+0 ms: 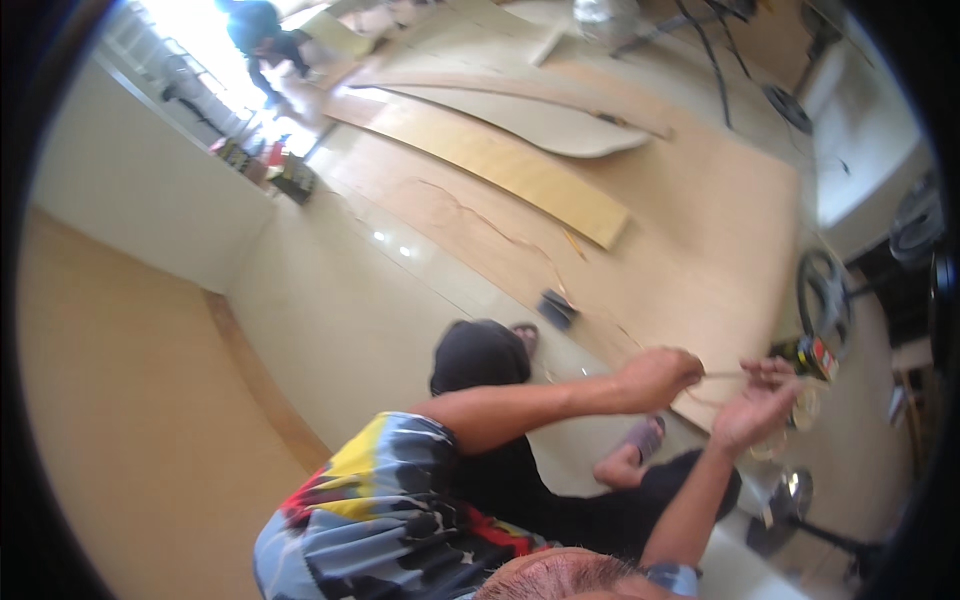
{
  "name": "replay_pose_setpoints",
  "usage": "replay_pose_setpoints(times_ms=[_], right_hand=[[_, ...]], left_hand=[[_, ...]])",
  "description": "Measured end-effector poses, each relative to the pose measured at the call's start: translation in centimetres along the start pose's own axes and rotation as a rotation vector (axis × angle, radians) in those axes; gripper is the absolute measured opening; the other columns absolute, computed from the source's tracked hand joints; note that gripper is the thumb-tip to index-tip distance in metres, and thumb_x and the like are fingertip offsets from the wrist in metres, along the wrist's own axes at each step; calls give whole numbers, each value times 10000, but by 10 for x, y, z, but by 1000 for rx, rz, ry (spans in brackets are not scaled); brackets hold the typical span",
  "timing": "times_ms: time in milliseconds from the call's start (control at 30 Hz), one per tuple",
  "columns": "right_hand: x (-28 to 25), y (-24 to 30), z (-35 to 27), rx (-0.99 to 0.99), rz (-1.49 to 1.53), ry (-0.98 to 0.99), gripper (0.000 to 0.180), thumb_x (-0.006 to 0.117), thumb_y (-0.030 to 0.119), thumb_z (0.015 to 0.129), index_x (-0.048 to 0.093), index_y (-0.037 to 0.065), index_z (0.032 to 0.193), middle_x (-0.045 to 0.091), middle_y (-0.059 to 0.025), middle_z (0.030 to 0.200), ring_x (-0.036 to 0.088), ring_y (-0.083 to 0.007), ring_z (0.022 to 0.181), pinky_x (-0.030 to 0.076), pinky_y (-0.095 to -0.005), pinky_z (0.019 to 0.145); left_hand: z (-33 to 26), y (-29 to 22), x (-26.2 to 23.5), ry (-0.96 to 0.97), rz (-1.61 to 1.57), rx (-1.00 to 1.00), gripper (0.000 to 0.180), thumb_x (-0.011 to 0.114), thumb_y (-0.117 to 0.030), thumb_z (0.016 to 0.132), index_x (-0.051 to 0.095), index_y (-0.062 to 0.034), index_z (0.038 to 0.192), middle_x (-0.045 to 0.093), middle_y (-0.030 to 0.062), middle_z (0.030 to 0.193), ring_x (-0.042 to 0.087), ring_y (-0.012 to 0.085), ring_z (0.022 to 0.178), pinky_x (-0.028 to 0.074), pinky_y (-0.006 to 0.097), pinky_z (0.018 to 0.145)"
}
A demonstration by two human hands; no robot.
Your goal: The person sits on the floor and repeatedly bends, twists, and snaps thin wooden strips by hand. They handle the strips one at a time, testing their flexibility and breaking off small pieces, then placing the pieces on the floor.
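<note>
My left hand [662,379] is closed in a fist around one end of a thin, light-brown strip [724,375]. The strip runs taut across to my right hand [755,408], which is turned palm up with its fingers curled about it. Below the hands, a loop of similar thin material hangs by pale rolls [803,408]. A dark can with a coloured label [805,356] stands just beyond my right hand. On the large plywood sheet [720,215] lie a long yellowish board [490,165], a yellow pencil [573,245] and a thin trailing strip. A small black block [557,309] rests at the sheet's near edge.
A curved pale panel [520,122] lies farther back on the sheet. Wheeled metal stands [822,300] are on the right. A pale low wall and a brown board [150,400] are on the left. Another person [255,35] crouches at the far left, near some boxes [290,177].
</note>
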State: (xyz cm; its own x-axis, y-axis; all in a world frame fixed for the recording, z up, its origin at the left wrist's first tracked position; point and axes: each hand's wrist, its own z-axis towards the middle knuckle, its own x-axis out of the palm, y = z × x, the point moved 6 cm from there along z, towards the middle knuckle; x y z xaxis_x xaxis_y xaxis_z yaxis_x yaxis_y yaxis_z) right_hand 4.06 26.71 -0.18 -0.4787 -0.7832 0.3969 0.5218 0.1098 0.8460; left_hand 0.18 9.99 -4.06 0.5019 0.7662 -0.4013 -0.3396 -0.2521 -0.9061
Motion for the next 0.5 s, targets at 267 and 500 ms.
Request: replay_pose_setpoints(times_ms=[267,500], right_hand=[[-8,-2,7,124,-65,11,436,449,439,1072,576,23,1044,590,-80,953,604,-210,830,508,-370,829],[-15,-5,15,201,128,42,537,451,560,1036,604,45,1040,602,-74,893,592,-216,825,507,-413,846]], left_hand=[[1,-1,-1,23,131,58,168,593,-155,943,663,-15,1004,663,196,949,652,392,913,507,480,796],[-3,-5,-5,1,160,131,138,590,-144,941,654,-29,984,649,184,911,656,395,888,515,479,743]])
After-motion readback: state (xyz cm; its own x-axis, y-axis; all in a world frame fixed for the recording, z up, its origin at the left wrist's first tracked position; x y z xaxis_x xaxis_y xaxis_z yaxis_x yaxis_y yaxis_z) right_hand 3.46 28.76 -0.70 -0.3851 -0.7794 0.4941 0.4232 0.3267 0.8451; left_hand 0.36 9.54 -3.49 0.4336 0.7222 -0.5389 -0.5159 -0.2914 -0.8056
